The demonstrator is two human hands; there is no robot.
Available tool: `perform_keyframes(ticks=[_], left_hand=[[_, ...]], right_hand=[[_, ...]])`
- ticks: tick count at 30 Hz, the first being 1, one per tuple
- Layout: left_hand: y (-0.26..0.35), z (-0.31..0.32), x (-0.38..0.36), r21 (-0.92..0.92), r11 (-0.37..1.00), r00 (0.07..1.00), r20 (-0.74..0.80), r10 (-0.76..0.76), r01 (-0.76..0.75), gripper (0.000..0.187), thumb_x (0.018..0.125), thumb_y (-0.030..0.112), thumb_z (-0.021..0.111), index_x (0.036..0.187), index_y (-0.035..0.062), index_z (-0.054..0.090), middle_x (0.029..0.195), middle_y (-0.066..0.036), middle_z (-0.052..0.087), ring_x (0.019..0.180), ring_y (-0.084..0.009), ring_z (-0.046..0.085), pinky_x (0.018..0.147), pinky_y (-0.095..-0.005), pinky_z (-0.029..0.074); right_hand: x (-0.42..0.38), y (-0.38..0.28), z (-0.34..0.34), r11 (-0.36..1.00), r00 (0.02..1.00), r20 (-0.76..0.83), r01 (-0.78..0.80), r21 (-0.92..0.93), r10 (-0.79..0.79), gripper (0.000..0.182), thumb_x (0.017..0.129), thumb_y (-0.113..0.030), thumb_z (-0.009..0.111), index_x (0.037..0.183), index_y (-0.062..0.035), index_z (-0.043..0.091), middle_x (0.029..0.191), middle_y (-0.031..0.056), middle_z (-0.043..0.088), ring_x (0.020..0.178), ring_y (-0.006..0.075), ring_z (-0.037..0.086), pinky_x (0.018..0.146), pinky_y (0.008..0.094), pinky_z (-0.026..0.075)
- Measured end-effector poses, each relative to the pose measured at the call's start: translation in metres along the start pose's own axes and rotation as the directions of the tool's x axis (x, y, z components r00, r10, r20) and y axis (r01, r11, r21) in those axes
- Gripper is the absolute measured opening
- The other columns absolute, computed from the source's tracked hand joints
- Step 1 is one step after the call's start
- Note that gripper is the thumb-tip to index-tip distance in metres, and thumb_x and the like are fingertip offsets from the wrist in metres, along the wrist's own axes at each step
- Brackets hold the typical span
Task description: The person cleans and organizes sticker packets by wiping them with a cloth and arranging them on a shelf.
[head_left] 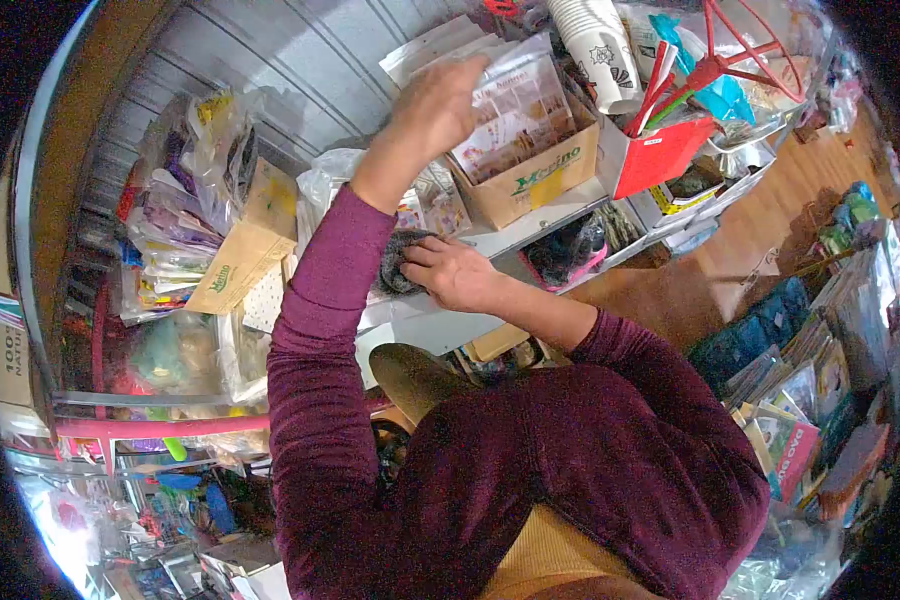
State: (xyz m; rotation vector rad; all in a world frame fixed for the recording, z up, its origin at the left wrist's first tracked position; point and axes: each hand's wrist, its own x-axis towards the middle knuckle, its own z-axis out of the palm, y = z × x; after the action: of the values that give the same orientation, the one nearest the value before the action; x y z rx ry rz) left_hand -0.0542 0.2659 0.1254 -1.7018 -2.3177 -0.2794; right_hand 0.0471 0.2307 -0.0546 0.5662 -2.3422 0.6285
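Note:
My left hand (438,112) reaches up to the top edge of a clear plastic packet (518,120) with a printed sheet inside, its fingers closed at the packet's upper corner. The packet stands with others in a cardboard box marked Merino (535,180). Lower down, my right hand (457,276) has its fingers curled over a dark grey, fuzzy piece (396,262) at the shelf's front edge. What exactly this piece is cannot be made out, as my hand and left sleeve partly cover it.
Another Merino box (248,245) with bagged goods stands on the left. Stacked paper cups (600,55), a red box (660,155) and a red wire frame (740,60) crowd the right. Books (785,450) and bags line the wooden floor (740,240).

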Motion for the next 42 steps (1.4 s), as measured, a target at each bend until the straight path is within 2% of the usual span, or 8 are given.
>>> perform_keyframes(ticks=[3, 7, 9, 15, 20, 27, 32, 42], left_hand=[[0.005, 0.023, -0.001, 0.002, 0.999, 0.999, 0.002, 0.05, -0.05, 0.057, 0.068, 0.014, 0.071, 0.12, 0.0074, 0.048, 0.105, -0.022, 0.058, 0.1, -0.0369, 0.054, 0.086, -0.0419, 0.044], [0.018, 0.028, -0.007, 0.142, 0.981, 0.964, 0.213, -0.159, 0.13, 0.052, 0.07, 0.011, 0.068, 0.118, 0.0082, 0.049, 0.101, -0.02, 0.057, 0.1, -0.0331, 0.055, 0.084, -0.0414, 0.045], [0.013, 0.023, -0.018, 0.026, 0.999, 0.996, -0.081, 0.037, -0.035, 0.051, 0.07, 0.013, 0.068, 0.118, 0.0069, 0.049, 0.104, -0.019, 0.056, 0.102, -0.0338, 0.053, 0.086, -0.0405, 0.043], [-0.005, -0.033, -0.066, -0.048, 0.998, 0.917, -0.399, 0.014, -0.036, 0.045, 0.069, 0.013, 0.07, 0.11, 0.0023, 0.055, 0.105, -0.017, 0.056, 0.098, -0.0343, 0.054, 0.084, -0.0375, 0.044], [-0.013, -0.038, -0.183, -0.2, 0.933, 0.817, -0.452, -0.358, 0.298, 0.034, 0.076, 0.007, 0.064, 0.108, -0.0003, 0.056, 0.104, -0.015, 0.059, 0.099, -0.0242, 0.057, 0.083, -0.0322, 0.044], [0.021, 0.027, -0.295, -0.531, 0.529, 0.476, -0.247, -0.844, 0.663, 0.035, 0.079, 0.009, 0.064, 0.11, -0.0016, 0.054, 0.103, -0.014, 0.058, 0.092, -0.022, 0.058, 0.075, -0.0308, 0.049], [0.007, 0.045, -0.299, -0.29, 0.601, 0.485, -0.384, -0.786, 0.745, 0.048, 0.074, 0.013, 0.069, 0.115, -0.0041, 0.05, 0.101, -0.022, 0.057, 0.09, -0.0334, 0.059, 0.077, -0.0359, 0.048], [-0.017, 0.057, -0.289, -0.438, 0.464, 0.433, -0.177, -0.884, 0.77, 0.041, 0.065, 0.013, 0.074, 0.098, -0.0041, 0.057, 0.091, -0.023, 0.06, 0.084, -0.0395, 0.058, 0.072, -0.0419, 0.047]], right_hand=[[0.0, 0.0, -0.002, 1.0, 1.0, -0.006, 0.031, -0.002, -0.031, 0.022, 0.072, -0.015, 0.053, 0.092, -0.0065, 0.057, 0.101, 0.0101, 0.055, 0.099, 0.0257, 0.051, 0.083, 0.0386, 0.043], [0.001, 0.002, -0.002, 0.999, 0.999, -0.005, 0.042, 0.007, -0.042, 0.023, 0.072, -0.014, 0.053, 0.093, -0.006, 0.057, 0.102, 0.0099, 0.055, 0.099, 0.0264, 0.051, 0.084, 0.0394, 0.043], [0.0, 0.003, -0.001, 0.998, 0.998, -0.025, 0.055, -0.003, -0.055, 0.023, 0.072, -0.014, 0.053, 0.093, -0.0057, 0.057, 0.103, 0.01, 0.055, 0.099, 0.0266, 0.051, 0.085, 0.0393, 0.043], [0.0, 0.002, -0.003, 0.998, 1.0, -0.001, 0.023, 0.052, -0.023, 0.026, 0.07, -0.012, 0.054, 0.096, -0.0058, 0.058, 0.105, 0.0098, 0.055, 0.099, 0.0272, 0.051, 0.083, 0.0381, 0.045], [0.002, 0.0, -0.004, 0.999, 1.0, 0.025, -0.012, 0.044, 0.011, 0.029, 0.069, -0.009, 0.056, 0.097, -0.0072, 0.058, 0.104, 0.0089, 0.056, 0.098, 0.0269, 0.052, 0.08, 0.0385, 0.046], [0.006, -0.003, -0.005, 1.0, 0.997, 0.08, -0.019, 0.024, 0.017, 0.037, 0.066, -0.003, 0.058, 0.103, -0.0052, 0.058, 0.111, 0.0116, 0.055, 0.103, 0.0304, 0.052, 0.086, 0.0394, 0.045], [0.006, -0.001, -0.002, 1.0, 0.997, 0.079, -0.004, 0.011, 0.003, 0.042, 0.063, 0.001, 0.059, 0.104, -0.0043, 0.057, 0.112, 0.0136, 0.054, 0.102, 0.0326, 0.051, 0.088, 0.0405, 0.044], [0.01, 0.001, -0.008, 0.99, 0.996, -0.069, -0.053, 0.128, 0.062, 0.034, 0.064, 0.005, 0.054, 0.098, -0.0008, 0.059, 0.104, 0.0181, 0.058, 0.093, 0.0368, 0.054, 0.085, 0.0426, 0.044]])
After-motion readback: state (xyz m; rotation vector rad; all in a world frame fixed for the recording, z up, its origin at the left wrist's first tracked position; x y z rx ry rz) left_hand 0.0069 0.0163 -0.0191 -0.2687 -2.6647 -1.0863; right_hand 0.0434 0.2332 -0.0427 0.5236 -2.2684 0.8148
